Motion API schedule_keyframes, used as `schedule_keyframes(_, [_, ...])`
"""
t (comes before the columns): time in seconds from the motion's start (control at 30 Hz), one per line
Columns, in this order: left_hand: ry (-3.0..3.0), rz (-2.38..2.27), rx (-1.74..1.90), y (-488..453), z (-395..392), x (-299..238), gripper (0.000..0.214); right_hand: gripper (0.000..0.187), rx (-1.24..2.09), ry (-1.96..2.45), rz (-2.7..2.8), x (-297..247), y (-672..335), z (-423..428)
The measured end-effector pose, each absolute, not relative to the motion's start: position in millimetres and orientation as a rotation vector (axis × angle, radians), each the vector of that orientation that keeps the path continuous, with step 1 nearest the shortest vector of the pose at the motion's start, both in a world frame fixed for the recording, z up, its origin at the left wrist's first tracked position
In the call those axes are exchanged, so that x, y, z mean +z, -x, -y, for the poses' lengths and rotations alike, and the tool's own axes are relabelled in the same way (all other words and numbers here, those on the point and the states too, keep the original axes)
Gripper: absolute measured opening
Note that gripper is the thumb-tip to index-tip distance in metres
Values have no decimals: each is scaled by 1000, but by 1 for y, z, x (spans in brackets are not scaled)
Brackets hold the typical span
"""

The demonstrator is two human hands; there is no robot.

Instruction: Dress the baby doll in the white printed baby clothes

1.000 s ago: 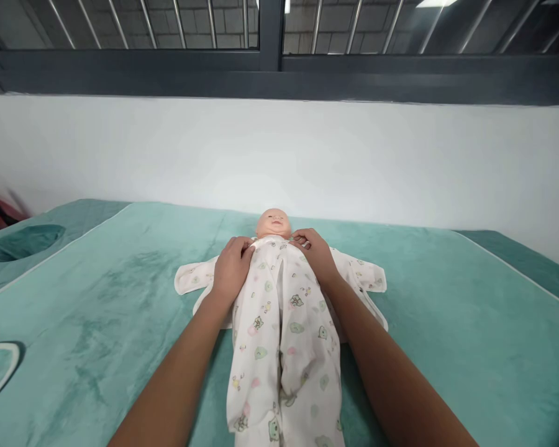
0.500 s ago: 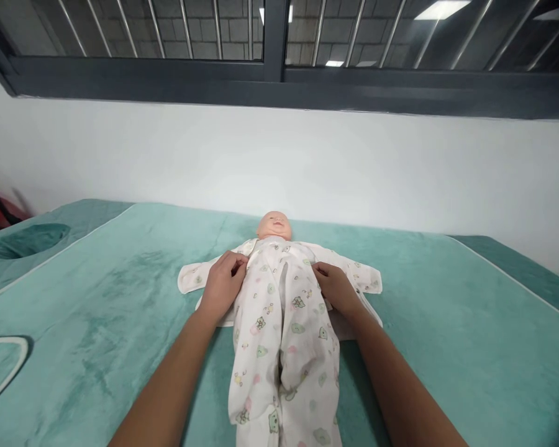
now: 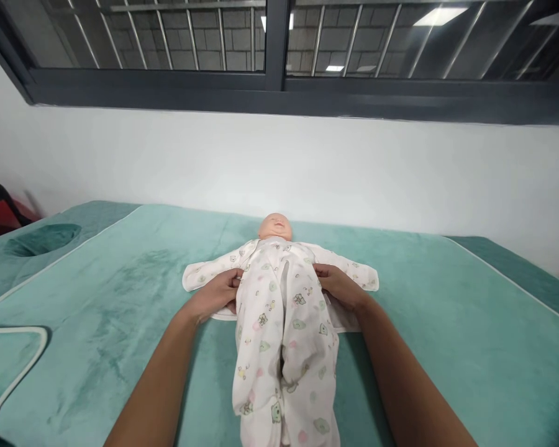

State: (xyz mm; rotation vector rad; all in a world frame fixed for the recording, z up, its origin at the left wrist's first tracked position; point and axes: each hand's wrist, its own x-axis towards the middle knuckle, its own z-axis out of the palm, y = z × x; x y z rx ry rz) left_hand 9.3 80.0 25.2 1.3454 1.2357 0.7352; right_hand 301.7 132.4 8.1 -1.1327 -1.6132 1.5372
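Note:
A baby doll (image 3: 274, 226) lies on its back, head toward the wall, in a white printed baby top (image 3: 358, 276) with its sleeves spread out. Matching white baby trousers (image 3: 302, 347) cover its front from the chest down, legs toward me. My left hand (image 3: 217, 293) is at the left side of the trousers, its fingers bent in against the cloth. On the opposite side my right hand (image 3: 339, 285) has its fingers closed at the trousers' edge; the thumb is hidden. Parts of the top's lower hem show beneath both hands.
Green plush cloth (image 3: 121, 298) covers the surface under the doll. A white looped strip (image 3: 28, 363) lies at the left front, and a dark green hollow (image 3: 44, 239) is farther back. Behind are a white wall (image 3: 214, 161) and a dark window frame (image 3: 274, 93).
My left hand has shifted down along the side of the trousers and turned more sideways. My right hand has stayed almost in place. The view has tipped slightly.

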Motion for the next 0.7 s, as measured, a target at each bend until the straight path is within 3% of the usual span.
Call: schedule_keyframes(0.7, [-1282,-1126,934,-17,-79,19,38,42,1742,924,1413,9,-296,-133])
